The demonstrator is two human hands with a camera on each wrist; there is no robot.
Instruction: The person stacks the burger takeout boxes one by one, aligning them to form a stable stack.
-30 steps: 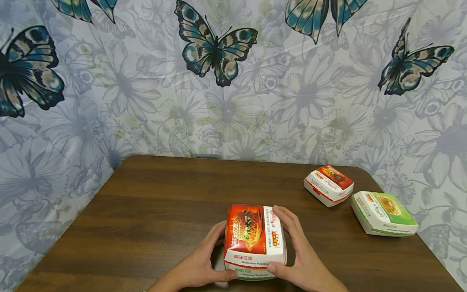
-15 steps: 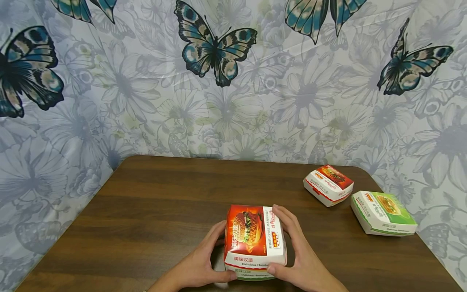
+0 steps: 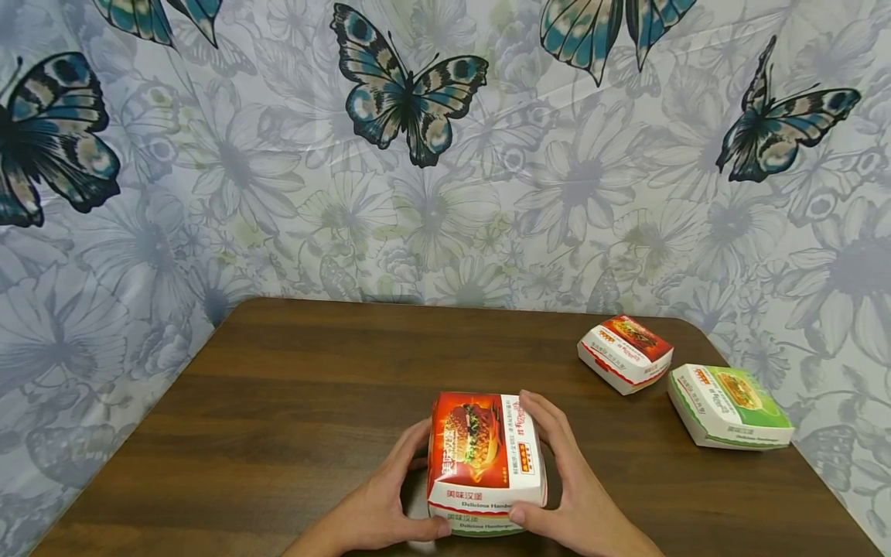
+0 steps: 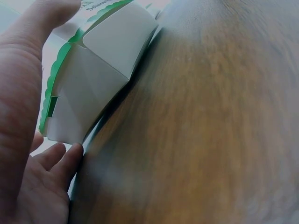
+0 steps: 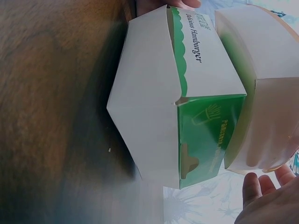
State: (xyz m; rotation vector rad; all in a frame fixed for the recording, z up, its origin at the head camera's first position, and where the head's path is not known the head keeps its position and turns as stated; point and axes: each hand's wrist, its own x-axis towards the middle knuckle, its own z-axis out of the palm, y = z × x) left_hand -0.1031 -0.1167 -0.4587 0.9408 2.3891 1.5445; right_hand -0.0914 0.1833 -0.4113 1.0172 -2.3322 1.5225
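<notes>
A red-topped hamburger box [image 3: 473, 441] sits on a green-edged hamburger box [image 3: 487, 525] at the table's near middle. My left hand [image 3: 383, 495] holds the lower box from the left, thumb at its front corner. In the left wrist view, its fingertips touch the far end of the green-edged box [image 4: 88, 88]. From the right, my right hand [image 3: 578, 487] grips the upper box, thumb on the front and fingers along the back right corner. In the right wrist view the upper box [image 5: 278, 112] rests against the lower box's top; both lids look closed.
At the back right of the brown table [image 3: 278, 418] lie another red hamburger box [image 3: 626, 353] and another green hamburger box [image 3: 732, 406], close together. Behind the table hangs a butterfly-and-flower cloth [image 3: 445, 216].
</notes>
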